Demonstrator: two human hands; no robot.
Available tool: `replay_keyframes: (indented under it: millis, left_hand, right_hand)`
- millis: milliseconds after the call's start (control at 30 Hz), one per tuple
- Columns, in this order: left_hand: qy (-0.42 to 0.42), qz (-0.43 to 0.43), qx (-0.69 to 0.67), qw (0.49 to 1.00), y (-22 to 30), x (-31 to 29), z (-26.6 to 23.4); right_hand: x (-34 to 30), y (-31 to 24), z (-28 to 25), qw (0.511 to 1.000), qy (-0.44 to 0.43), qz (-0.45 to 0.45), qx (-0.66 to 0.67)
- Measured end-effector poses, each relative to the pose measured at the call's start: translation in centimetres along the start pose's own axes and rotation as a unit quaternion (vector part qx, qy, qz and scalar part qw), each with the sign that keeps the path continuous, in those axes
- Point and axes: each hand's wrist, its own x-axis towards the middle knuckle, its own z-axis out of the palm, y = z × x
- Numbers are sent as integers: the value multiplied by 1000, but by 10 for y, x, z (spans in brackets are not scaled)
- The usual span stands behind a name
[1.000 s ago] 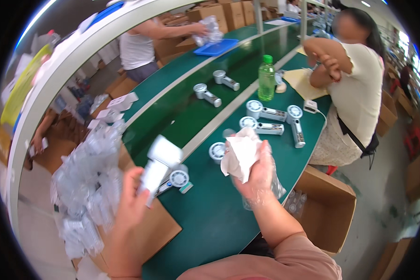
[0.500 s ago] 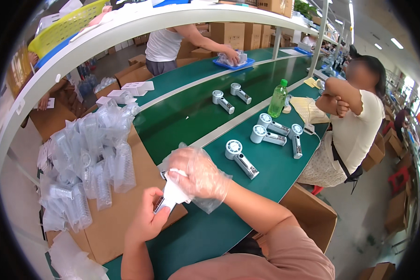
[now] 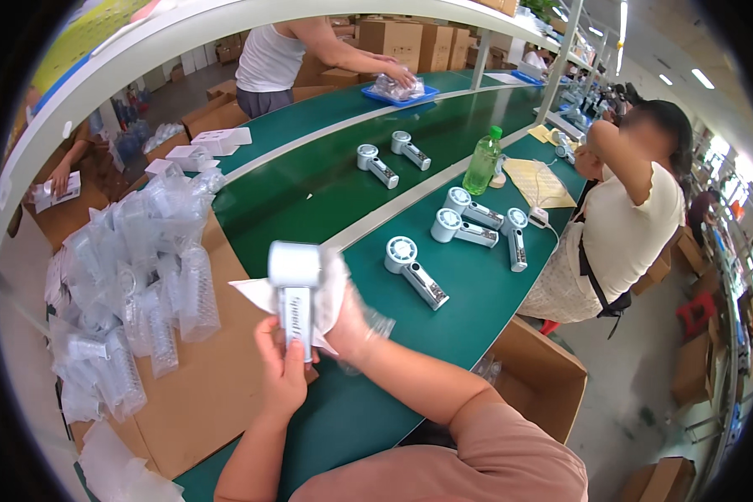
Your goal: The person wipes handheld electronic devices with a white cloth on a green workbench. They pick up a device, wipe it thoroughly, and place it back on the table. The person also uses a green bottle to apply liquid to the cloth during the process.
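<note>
Handheld fan [image 3: 294, 289], pale grey, stands upright above the green worktop [image 3: 356, 418] in the person's left hand [image 3: 283, 372], that grip closed round the lower handle, thumb in front. From where I stand, it's probably held so low to leave the round head free. The right hand [image 3: 349, 322], in loose clear plastic, has a white cloth [image 3: 258, 294] behind and beside the fan; blur and cloth hide the fingers, so I can't tell whether that grip is closed, or whether cloth and fan touch.

Counting round: one fan in hand, four lying on the near worktop, two more on the dark green belt [image 3: 289, 197]; seven I'm sure of. The four seem set off to the right to leave elbow room. One green bottle [image 3: 482, 166] stands past them. One open cardboard box [image 3: 552, 364] sits against the near edge, likely for easy reach. Clear bubble bags [image 3: 194, 293], heaped on cardboard at the left, overlap too much to count.
</note>
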Motion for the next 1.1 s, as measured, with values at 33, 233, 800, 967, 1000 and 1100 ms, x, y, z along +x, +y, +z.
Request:
replay_keyframes:
  millis: [33,233,800,967,1000,1100]
  left_hand:
    - [27,9,21,999,-1,-1,1]
    - [48,34,98,993,-9,-9,-15]
    - [12,34,353,935,57,-88,-78]
    - [239,-119,665,697,115,-172,-173]
    - [222,-162,730,625,128,-183,-186]
    - [183,-291,778,526,155,-188,-214]
  right_hand:
    - [-3,14,-14,998,-44,-11,-43]
    - [-11,11,34,962,107,8,-251]
    - [-17,61,23,914,69,81,-392]
    - [-29,56,23,910,53,75,-404]
    - [-31,60,25,901,53,55,-426]
    - [-29,61,21,905,37,55,-420]
